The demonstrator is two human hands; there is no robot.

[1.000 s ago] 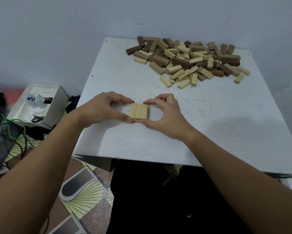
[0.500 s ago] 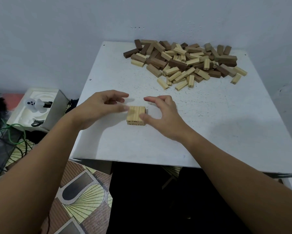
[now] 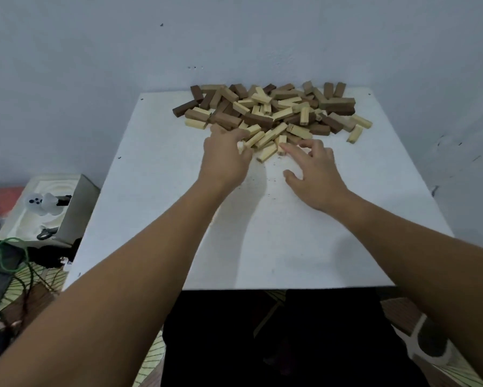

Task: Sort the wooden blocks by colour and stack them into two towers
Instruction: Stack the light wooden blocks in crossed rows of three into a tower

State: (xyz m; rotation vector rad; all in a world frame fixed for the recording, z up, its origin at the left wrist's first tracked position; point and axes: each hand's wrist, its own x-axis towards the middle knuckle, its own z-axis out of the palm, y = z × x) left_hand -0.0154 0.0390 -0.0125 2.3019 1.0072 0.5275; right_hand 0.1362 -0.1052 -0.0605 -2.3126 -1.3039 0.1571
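A mixed pile of light and dark wooden blocks (image 3: 276, 113) lies at the far edge of the white table (image 3: 318, 247). Both hands are stretched out to the pile's near edge. My left hand (image 3: 223, 160) curls its fingers over the light blocks there, and a light block (image 3: 241, 148) shows between its fingers and thumb. My right hand (image 3: 315, 174) is spread and relaxed, its index fingertip touching another light block (image 3: 281, 141). The small stack of light blocks seen earlier is hidden, probably behind my left forearm.
A wall stands directly behind the pile and along the table's right side. On the floor at the left stands an open box (image 3: 75, 208) holding a white figure (image 3: 42, 203), with green cables (image 3: 3, 255) beside it. My dark-clothed legs are under the table's near edge.
Both hands let go of the small light-block stack near the table's front and reached forward to the pile. The camera tilted, so the table looks farther away.
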